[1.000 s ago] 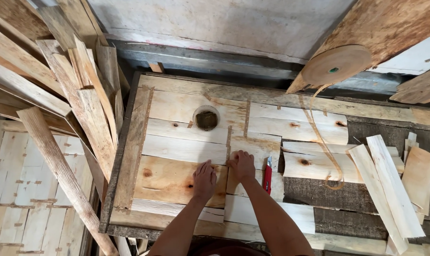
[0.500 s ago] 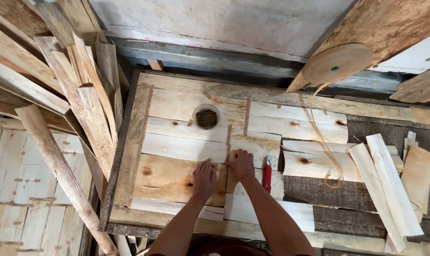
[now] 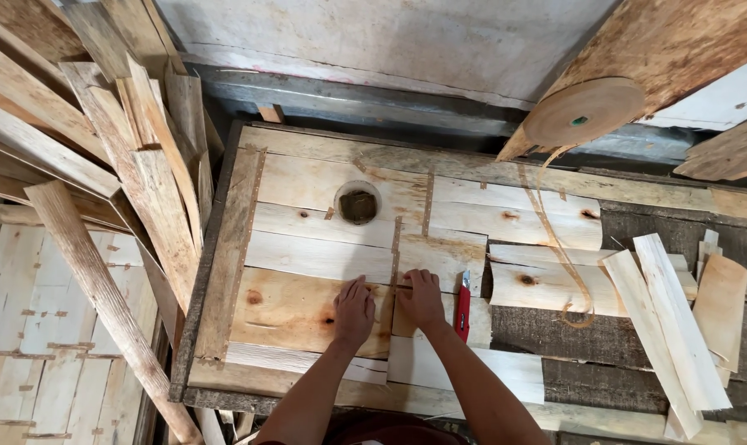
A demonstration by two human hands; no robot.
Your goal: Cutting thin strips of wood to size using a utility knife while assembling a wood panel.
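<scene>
Both hands, left hand [image 3: 354, 311] and right hand [image 3: 420, 298], are staying flat, pressing veneer sheets [image 3: 307, 309] together; red cutter [image 3: 462, 306] lying at three o'clock

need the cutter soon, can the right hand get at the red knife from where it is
Probably yes. The right hand lies flat on the wood sheets, and the red knife lies right beside it on its outer side, uncovered, with nothing between them.

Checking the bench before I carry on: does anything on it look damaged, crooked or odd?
Yes. A round hole is cut through the veneer sheets above the left hand. Tape trails loose from the roll across the boards. A red cutter lies beside the right hand.
</scene>
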